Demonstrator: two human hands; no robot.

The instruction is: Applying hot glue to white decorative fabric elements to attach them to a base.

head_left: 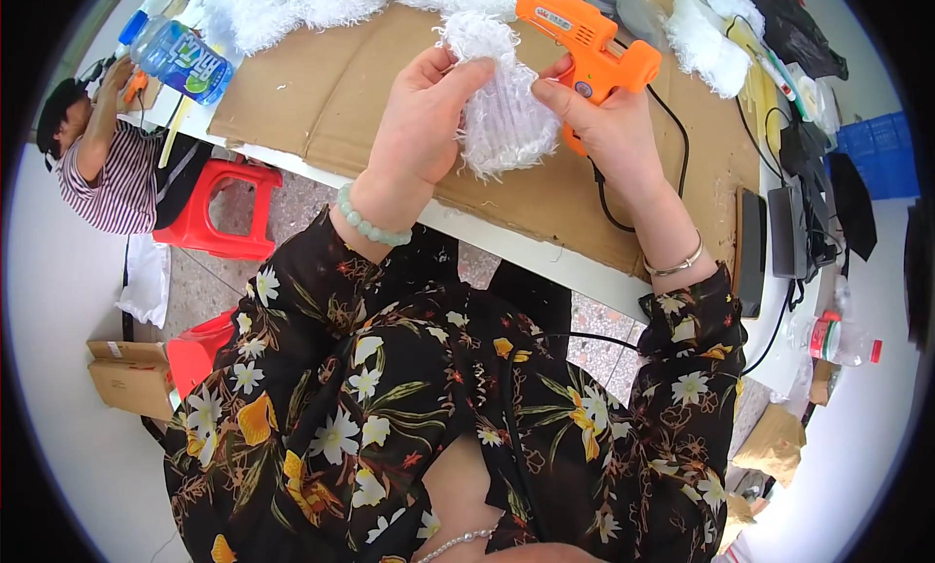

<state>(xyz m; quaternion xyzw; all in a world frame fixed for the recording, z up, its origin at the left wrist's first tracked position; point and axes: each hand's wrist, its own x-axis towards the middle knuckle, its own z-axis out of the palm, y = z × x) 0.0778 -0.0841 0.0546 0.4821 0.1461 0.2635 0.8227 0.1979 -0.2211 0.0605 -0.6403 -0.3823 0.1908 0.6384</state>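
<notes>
A white fluffy knitted piece [506, 115], ribbed on the side facing me, hangs above the cardboard. My left hand [419, 115] pinches its upper left edge between thumb and fingers. Held in my right hand [616, 134] is an orange glue gun [584, 42], its nozzle pointing up and to the left, beyond the fluffy piece. My right thumb and forefinger come up to the piece's right edge; whether they also grip it I cannot tell. A black cord runs down from the gun's handle.
Brown cardboard [321, 86] covers the white table, with more white fluffy pieces [341, 0] along its far edge. A blue-capped bottle [180, 61] lies far left, near a co-worker [107, 173] and a red stool [219, 212]. Cords, a black box [787, 234] and a blue crate [877, 154] are right.
</notes>
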